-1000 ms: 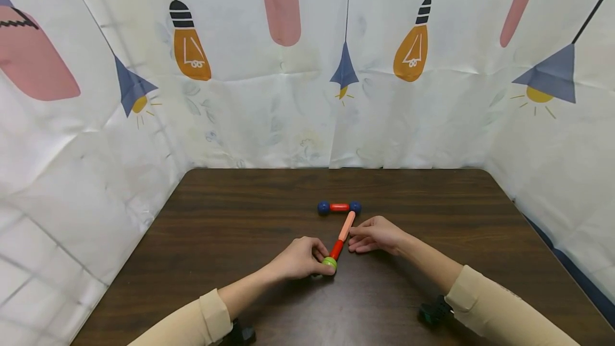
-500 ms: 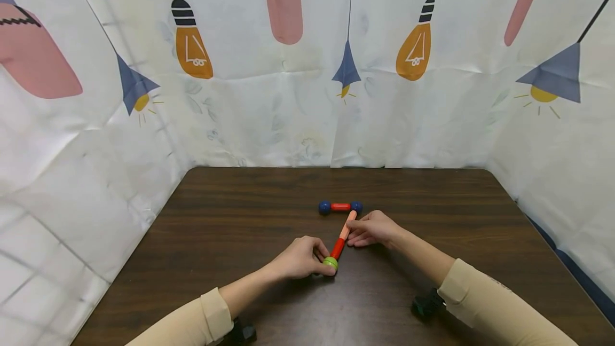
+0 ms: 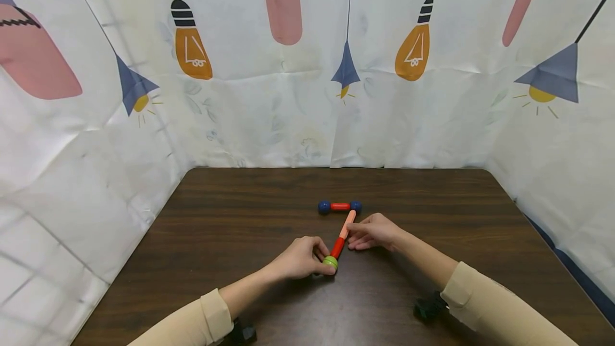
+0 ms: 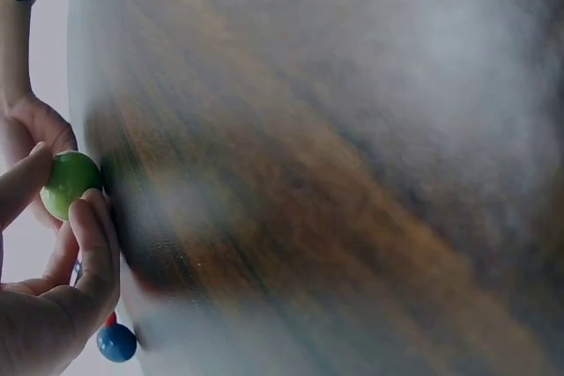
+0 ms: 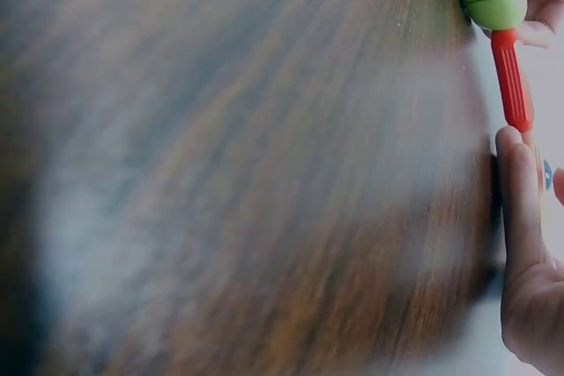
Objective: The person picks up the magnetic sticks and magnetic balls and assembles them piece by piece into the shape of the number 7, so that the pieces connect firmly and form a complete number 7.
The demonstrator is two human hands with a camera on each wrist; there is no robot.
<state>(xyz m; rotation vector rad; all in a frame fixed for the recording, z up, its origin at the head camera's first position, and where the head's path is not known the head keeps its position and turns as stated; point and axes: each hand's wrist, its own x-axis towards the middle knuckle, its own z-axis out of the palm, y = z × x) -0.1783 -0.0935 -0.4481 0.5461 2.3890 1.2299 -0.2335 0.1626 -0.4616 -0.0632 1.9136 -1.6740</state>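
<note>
My left hand pinches a green ball between thumb and fingers, low over the table. From this ball a ridged red rod runs away to the right, with a salmon-pink rod in line beyond it. My right hand is at the pink rod's right side. Its straight fingers lie along the rod, and in the right wrist view the thumb stands off with a gap. The pink rod's far end comes right up to a blue ball.
A short red rod joins that ball to another blue ball, lying crosswise farther back. The dark wooden table meets a printed white curtain behind and at the sides. Black devices sit under both wrists.
My right hand shifted left and forward onto the pink rod, then eased slightly back toward me. The left hand stays on the green ball, and the rods and balls look the same.
</note>
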